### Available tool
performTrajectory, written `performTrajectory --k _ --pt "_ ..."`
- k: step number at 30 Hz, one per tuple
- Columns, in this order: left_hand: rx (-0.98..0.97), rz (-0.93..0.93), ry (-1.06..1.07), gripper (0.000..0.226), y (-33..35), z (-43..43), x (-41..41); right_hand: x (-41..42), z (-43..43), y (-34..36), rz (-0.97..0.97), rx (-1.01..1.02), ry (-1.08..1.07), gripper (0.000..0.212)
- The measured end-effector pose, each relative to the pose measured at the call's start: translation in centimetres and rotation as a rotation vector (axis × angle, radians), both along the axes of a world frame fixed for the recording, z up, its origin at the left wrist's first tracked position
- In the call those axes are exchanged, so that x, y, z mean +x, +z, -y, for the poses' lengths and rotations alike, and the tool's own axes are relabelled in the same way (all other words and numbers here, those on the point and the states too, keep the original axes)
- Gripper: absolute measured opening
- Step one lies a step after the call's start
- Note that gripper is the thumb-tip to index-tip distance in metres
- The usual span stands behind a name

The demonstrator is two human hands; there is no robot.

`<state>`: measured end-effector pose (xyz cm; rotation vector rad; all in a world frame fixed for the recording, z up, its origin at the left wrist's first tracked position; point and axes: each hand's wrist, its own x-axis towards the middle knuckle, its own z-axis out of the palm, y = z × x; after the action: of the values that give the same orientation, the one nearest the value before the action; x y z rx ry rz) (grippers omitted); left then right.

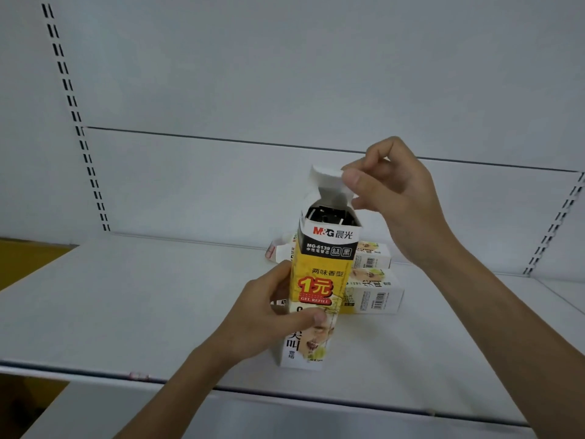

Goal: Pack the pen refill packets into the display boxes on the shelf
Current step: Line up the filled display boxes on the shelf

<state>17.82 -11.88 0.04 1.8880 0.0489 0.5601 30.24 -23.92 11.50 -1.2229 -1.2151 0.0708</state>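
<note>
A tall yellow, black and white refill display box [319,274] stands upright on the white shelf [142,305]. My left hand [272,315] grips its lower half from the left, thumb across the front. My right hand [389,191] pinches the box's white top flap [327,179], which is lifted. Dark refills show inside the open top [329,215]. Two closed white boxes [373,291] lie on their sides just behind it, and one more, partly hidden, lies at the back left [280,248].
The shelf's white back panel [285,90] rises behind, with slotted uprights at the left [85,153] and right [554,226]. The shelf's front edge [221,386] runs below my forearms. A yellow surface [22,258] shows at far left.
</note>
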Motion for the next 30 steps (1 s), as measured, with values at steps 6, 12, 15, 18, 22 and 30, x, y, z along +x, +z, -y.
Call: performTrajectory --k 6,12,15,18,22,30 --pt "0.145 0.147 0.129 0.101 2.8 0.7 -0.6 0.4 -0.1 -0.3 0.104 -0.106 0.008 0.027" --pt "0.221 0.153 0.036 0.081 4.7 0.0 -0.4 0.3 -0.5 -0.8 0.105 -0.137 0.077 0.023" --pt "0.168 0.146 0.056 0.081 4.5 0.0 -0.2 0.3 -0.2 -0.8 0.126 -0.164 0.136 0.024" --pt "0.101 0.172 0.086 0.085 3.6 0.5 -0.3 0.2 -0.1 -0.8 0.109 -0.154 0.124 0.021" --pt "0.036 0.206 0.138 0.087 2.7 0.9 -0.1 0.0 -0.3 -0.9 0.122 -0.154 0.095 0.015" --pt "0.041 0.190 0.116 0.079 2.7 0.4 0.1 -0.3 -0.4 -1.3 0.145 -0.163 0.078 0.009"
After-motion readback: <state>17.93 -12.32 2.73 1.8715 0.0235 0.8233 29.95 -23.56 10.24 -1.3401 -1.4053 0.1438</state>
